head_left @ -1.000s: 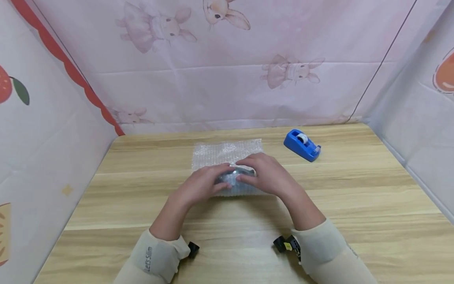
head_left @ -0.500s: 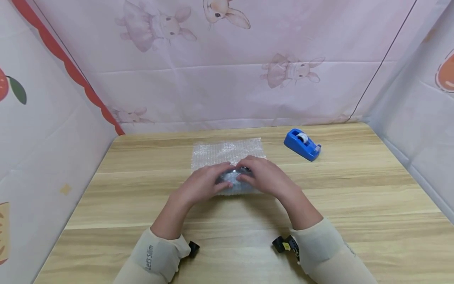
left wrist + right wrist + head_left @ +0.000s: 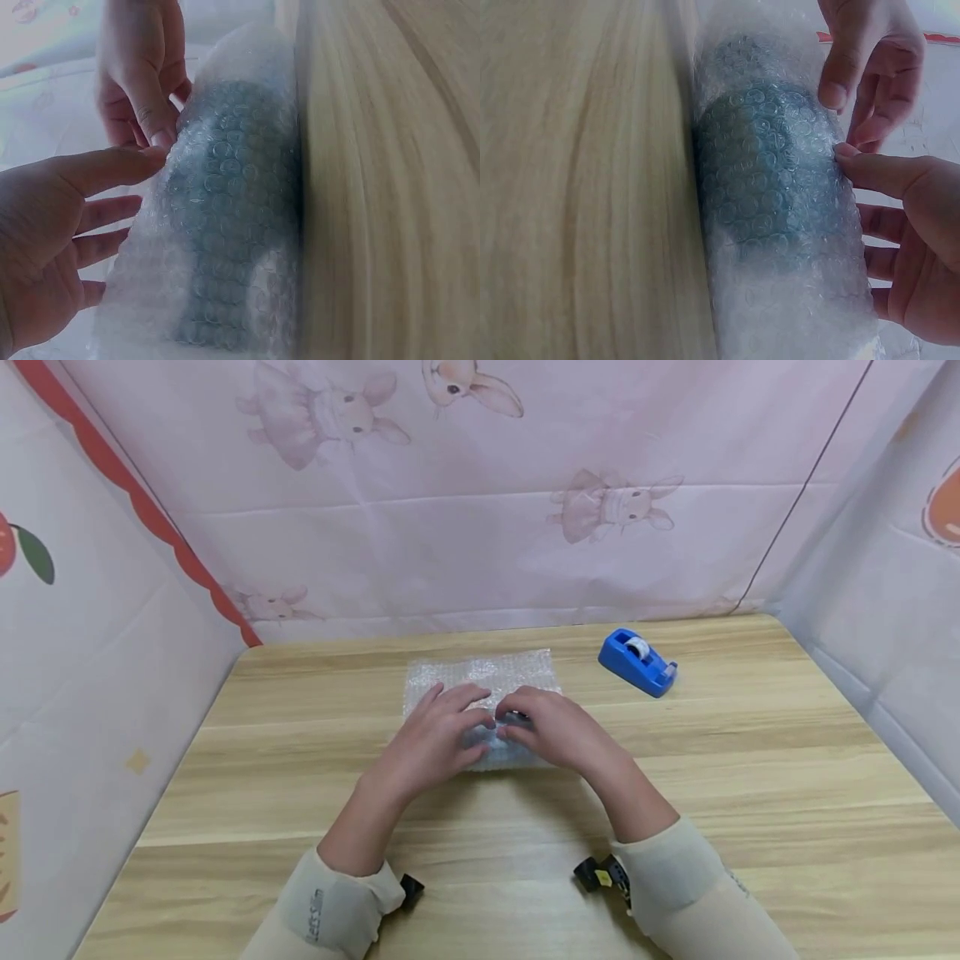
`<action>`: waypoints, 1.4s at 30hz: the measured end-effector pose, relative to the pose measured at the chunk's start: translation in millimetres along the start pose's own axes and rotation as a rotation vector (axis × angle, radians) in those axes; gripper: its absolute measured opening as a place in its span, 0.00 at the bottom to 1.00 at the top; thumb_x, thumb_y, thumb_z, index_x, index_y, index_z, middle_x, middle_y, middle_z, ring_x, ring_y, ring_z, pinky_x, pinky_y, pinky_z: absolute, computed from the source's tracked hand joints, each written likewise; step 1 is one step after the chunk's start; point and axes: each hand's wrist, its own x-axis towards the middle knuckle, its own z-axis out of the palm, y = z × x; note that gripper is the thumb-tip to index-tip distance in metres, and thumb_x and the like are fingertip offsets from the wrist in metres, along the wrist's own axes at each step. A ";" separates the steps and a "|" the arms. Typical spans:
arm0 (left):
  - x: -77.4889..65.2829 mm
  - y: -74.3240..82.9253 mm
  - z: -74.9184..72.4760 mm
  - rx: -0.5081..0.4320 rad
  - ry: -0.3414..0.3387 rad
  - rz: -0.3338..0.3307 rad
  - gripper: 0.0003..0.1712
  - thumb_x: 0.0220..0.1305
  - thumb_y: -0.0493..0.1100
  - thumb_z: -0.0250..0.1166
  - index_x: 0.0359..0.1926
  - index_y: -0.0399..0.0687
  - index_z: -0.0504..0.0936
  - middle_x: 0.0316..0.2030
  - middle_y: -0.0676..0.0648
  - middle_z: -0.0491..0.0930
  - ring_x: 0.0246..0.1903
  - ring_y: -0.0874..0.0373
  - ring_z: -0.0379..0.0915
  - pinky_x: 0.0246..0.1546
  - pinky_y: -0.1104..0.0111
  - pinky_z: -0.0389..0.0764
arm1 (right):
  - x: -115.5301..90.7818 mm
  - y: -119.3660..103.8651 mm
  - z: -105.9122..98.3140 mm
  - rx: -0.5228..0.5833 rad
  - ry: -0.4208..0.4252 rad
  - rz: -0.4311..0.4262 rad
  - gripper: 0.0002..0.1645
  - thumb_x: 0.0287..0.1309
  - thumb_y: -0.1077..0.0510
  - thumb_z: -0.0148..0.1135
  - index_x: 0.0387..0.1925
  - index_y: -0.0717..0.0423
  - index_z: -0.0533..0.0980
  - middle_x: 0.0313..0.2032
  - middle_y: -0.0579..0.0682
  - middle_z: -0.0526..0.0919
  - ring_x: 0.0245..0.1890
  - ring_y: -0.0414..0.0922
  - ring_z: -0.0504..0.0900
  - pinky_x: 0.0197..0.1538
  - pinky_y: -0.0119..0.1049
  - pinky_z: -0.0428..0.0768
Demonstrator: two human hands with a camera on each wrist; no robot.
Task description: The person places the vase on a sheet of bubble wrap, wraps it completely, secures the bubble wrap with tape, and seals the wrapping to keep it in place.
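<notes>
A blue-green object lies rolled in bubble wrap [image 3: 225,187], its outline blurred by the bubbles; the roll [image 3: 506,758] rests crosswise between both hands. Beyond it, the loose part of the bubble wrap sheet [image 3: 517,670] spreads flat on the table. My left hand [image 3: 431,735] is at the roll's left part, fingers spread and raised over the sheet, thumb at the near side. In the left wrist view its thumb [image 3: 112,171] touches the top of the wrap. My right hand [image 3: 558,727] grips the right part of the roll, thumb on the near side and fingers bent over the far side.
A blue tape dispenser [image 3: 637,662] with a roll of tape stands at the back right of the wooden table [image 3: 750,760]. Printed cloth walls [image 3: 450,560] enclose the table at the back and both sides. Black wrist cameras [image 3: 596,874] stick out from the sleeves.
My left hand's fingers have lifted off the roll and spread out over the sheet. The right hand stays on the roll almost unmoved. The head view has shifted slightly.
</notes>
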 end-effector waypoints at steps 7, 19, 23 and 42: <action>3.2 -0.3 6.7 -0.072 0.008 -0.036 0.06 0.64 0.40 0.67 0.42 0.48 0.87 0.52 0.45 0.83 0.56 0.52 0.77 0.59 0.57 0.75 | -0.3 0.0 -1.6 0.002 -0.006 0.009 0.13 0.62 0.51 0.66 0.47 0.48 0.81 0.45 0.46 0.84 0.45 0.43 0.81 0.53 0.44 0.80; 6.5 -11.8 17.5 -0.283 -0.030 -0.130 0.06 0.71 0.43 0.60 0.44 0.57 0.82 0.46 0.57 0.83 0.50 0.63 0.78 0.54 0.63 0.78 | -3.8 -3.1 -5.0 0.062 -0.034 -0.056 0.20 0.51 0.57 0.75 0.45 0.48 0.77 0.51 0.48 0.79 0.55 0.46 0.76 0.60 0.45 0.76; 6.0 -14.1 17.4 -0.352 -0.053 -0.153 0.07 0.73 0.45 0.56 0.43 0.64 0.79 0.46 0.63 0.81 0.51 0.67 0.76 0.54 0.63 0.77 | -5.1 -4.4 -3.7 0.049 -0.068 -0.110 0.24 0.45 0.59 0.79 0.42 0.47 0.74 0.53 0.48 0.76 0.57 0.48 0.73 0.61 0.46 0.74; 6.2 -17.5 18.0 -0.264 -0.058 -0.196 0.06 0.72 0.47 0.58 0.45 0.56 0.80 0.44 0.57 0.83 0.44 0.63 0.78 0.47 0.63 0.78 | -3.0 -1.9 1.6 0.022 -0.101 -0.075 0.34 0.45 0.65 0.77 0.53 0.47 0.72 0.60 0.45 0.76 0.65 0.48 0.71 0.67 0.46 0.69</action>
